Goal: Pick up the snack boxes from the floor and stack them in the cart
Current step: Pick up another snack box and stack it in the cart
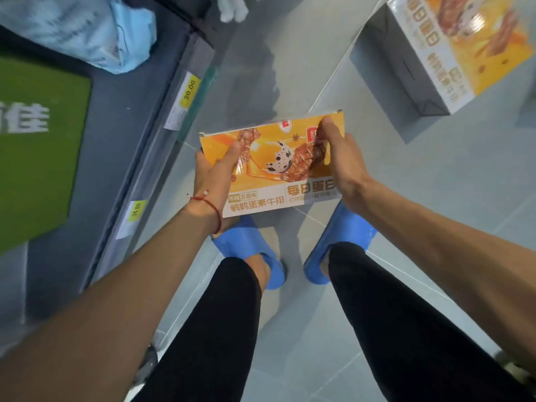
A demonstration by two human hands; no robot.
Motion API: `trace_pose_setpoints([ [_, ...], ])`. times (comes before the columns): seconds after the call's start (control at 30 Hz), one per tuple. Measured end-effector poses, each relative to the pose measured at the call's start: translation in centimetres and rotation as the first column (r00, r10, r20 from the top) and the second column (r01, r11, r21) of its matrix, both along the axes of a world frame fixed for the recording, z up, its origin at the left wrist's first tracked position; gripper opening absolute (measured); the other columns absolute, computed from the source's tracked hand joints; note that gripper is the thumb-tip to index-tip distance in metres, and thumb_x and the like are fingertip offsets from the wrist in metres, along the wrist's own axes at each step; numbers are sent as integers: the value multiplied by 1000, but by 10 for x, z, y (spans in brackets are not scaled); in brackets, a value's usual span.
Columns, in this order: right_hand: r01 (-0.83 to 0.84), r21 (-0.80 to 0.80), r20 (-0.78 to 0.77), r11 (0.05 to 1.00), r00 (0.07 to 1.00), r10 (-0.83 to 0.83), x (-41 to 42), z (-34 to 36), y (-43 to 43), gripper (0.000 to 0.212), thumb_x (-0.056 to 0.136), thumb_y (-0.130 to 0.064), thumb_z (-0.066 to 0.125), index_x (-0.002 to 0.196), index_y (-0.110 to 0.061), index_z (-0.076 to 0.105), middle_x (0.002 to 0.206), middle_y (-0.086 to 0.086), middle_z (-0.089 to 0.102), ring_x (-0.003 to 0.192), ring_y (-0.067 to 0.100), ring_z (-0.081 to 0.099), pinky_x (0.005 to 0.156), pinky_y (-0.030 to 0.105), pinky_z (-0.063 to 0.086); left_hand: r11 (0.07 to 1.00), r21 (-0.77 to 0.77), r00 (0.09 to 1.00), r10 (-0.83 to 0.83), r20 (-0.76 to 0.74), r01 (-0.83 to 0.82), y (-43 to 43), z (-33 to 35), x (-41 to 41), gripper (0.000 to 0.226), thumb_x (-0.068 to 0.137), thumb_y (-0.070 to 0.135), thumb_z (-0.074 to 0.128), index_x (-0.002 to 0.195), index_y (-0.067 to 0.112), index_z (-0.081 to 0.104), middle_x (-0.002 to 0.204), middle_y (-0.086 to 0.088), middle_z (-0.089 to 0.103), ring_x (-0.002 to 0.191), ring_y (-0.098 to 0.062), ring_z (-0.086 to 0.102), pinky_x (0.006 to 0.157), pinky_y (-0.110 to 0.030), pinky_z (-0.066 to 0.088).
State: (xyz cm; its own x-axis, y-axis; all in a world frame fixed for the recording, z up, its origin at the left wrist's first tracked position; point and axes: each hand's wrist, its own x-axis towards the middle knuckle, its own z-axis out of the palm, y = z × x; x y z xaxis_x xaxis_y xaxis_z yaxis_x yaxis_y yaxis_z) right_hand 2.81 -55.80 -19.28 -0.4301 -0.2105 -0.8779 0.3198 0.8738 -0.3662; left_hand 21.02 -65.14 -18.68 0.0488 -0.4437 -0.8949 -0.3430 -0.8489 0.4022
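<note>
Snack box, flat orange-and-white cardboard, runs lengthwise from my left hand to my right hand, printed face up. Both hands grip its ends, thumbs on top.

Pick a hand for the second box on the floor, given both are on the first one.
Right, probably. The floor box lies ahead on the right side, nearer the right hand than the left hand. Both grip the carried box, so the left would need to carry it alone.
</note>
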Motion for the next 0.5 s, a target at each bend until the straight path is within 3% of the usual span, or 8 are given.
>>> trace_pose_setpoints([
  [0.1, -2, 16, -10, 1000, 1000, 2, 4, 54, 2, 74, 86, -86, 37, 125, -25, 56, 109, -13, 64, 103, 12, 61, 96, 46, 43, 1000, -7, 1000, -8, 4, 8, 3, 53, 4, 40, 93, 35, 70, 125, 20, 52, 101, -2, 74, 74, -12, 76, 53, -25, 57],
  [0.23, 4, 80, -47, 997, 999, 0, 15, 137, 14, 78, 82, -94, 28, 130, -36, 47, 103, -21, 57, 111, 18, 59, 108, 51, 39, 1000, 6, 1000, 21, -17, -21, 5, 127, 2, 45, 91, 44, 69, 129, 27, 52, 105, -1, 75, 81, -18, 77, 63, -34, 60],
  [0.3, 74, 70, -57, 995, 996, -70, 23, 178, 23, 82, 84, -92, 31, 136, -31, 49, 106, -18, 61, 109, 17, 62, 105, 49, 44, 999, 17, 999, 35, -26, -35, 6, 169, 1, 45, 91, 48, 67, 129, 27, 53, 104, -1, 75, 80, -18, 77, 64, -34, 60],
  [0.4, 177, 28, -21, 984, 984, -176, 33, 242, 39, 95, 71, -97, 40, 132, -26, 57, 116, -8, 73, 105, 15, 71, 93, 42, 52, 1000, 8, 999, 19, -29, -19, 9, 232, 3, 53, 92, 57, 61, 135, 28, 49, 107, 0, 74, 79, -17, 77, 63, -35, 61],
  [0.5, 250, 10, 0, 968, 968, -250, 44, 308, 51, 100, 64, -97, 48, 131, -23, 59, 114, -5, 77, 102, 17, 75, 96, 48, 53, 999, -11, 997, 37, -62, -38, 16, 292, 9, 55, 91, 57, 63, 134, 28, 48, 109, -1, 74, 84, -21, 77, 71, -41, 62],
])
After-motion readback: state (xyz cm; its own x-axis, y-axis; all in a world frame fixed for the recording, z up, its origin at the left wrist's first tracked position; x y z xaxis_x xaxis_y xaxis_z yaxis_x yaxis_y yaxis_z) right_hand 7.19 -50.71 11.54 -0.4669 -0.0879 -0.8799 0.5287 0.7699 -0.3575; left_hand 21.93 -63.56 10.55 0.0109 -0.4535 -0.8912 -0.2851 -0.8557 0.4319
